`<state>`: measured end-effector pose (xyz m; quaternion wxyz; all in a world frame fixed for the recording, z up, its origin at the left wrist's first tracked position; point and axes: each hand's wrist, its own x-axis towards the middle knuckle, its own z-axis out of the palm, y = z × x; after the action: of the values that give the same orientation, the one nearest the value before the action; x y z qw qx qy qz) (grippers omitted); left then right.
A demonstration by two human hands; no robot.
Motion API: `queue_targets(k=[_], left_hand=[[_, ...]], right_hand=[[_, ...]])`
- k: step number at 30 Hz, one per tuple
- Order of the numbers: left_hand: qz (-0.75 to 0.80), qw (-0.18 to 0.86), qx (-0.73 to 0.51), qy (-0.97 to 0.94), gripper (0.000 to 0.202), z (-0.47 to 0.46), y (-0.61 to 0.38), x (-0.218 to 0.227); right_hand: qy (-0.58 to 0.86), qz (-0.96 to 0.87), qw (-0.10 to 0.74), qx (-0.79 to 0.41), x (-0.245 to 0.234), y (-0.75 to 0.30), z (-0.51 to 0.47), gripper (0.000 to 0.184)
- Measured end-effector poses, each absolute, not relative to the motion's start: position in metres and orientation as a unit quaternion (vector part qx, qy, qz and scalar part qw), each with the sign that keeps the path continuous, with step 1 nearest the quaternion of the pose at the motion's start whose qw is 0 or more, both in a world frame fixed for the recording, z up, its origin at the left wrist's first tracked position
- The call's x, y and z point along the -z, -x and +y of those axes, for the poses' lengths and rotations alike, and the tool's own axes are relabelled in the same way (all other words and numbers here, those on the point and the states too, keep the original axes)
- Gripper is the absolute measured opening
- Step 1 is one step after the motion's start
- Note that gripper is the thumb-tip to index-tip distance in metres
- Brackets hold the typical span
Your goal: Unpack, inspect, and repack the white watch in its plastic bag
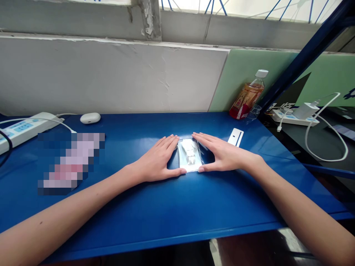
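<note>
On a blue surface [166,210], past a white power strip [19,129] and an earbud case [90,118] at far left, the left hand [159,160] lies flat, its grip open, thumb and fingertips touching the left edge of a small clear bag [190,155] of white parts at the middle. The right hand [222,155] mirrors it on the bag's right edge, grip likewise open and holding nothing, with a white strip [235,137] just beyond and a drink bottle [247,96] by the back wall. Light, even pressure from both sides looks the surest way to keep the slippery bag square.
</note>
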<state>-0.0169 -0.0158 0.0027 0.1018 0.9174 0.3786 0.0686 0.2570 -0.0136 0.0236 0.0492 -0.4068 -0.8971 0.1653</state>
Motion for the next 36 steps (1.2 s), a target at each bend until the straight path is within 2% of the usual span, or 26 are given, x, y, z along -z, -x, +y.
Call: queue_targets(k=[7, 10, 17, 19, 21, 25, 28, 30, 33, 36], left_hand=[[0.381, 0.103, -0.063, -0.917, 0.104, -0.0165, 0.0163, -0.0043], [0.377, 0.101, -0.072, -0.918, 0.097, -0.0170, 0.0166, -0.0045], [0.377, 0.099, -0.091, -0.916, 0.076, -0.0171, 0.0183, -0.0032], [0.388, 0.099, -0.092, -0.912, 0.071, -0.0174, 0.0179, -0.0032], [0.407, 0.101, -0.097, -0.903, 0.065, -0.0179, 0.0172, -0.0030], [0.442, 0.095, -0.133, -0.882, 0.057, -0.0174, 0.0165, -0.0011], [0.442, 0.090, -0.158, -0.879, 0.056, -0.0157, 0.0175, 0.0004], [0.421, 0.091, -0.158, -0.889, 0.064, -0.0145, 0.0187, 0.0008], [0.397, 0.094, -0.148, -0.901, 0.082, -0.0134, 0.0199, 0.0011], [0.402, 0.095, -0.142, -0.900, 0.083, -0.0131, 0.0203, 0.0021]], right_hand=[[0.395, -0.902, 0.075, -0.158, -0.0224, -0.2571, -0.0142, 0.107], [0.399, -0.902, 0.089, -0.142, -0.0238, -0.2554, -0.0154, 0.098], [0.395, -0.899, 0.169, -0.085, -0.0229, -0.2552, -0.0101, 0.037], [0.394, -0.897, 0.185, -0.070, -0.0229, -0.2559, -0.0085, 0.024], [0.388, -0.899, 0.192, -0.058, -0.0238, -0.2563, -0.0078, 0.019], [0.386, -0.900, 0.197, -0.050, -0.0256, -0.2574, -0.0089, 0.026], [0.382, -0.903, 0.188, -0.062, -0.0254, -0.2584, -0.0097, 0.051], [0.372, -0.910, 0.161, -0.086, -0.0244, -0.2584, -0.0098, 0.062], [0.374, -0.910, 0.139, -0.111, -0.0226, -0.2575, -0.0097, 0.068], [0.392, -0.901, 0.146, -0.117, -0.0225, -0.2573, -0.0100, 0.071]])
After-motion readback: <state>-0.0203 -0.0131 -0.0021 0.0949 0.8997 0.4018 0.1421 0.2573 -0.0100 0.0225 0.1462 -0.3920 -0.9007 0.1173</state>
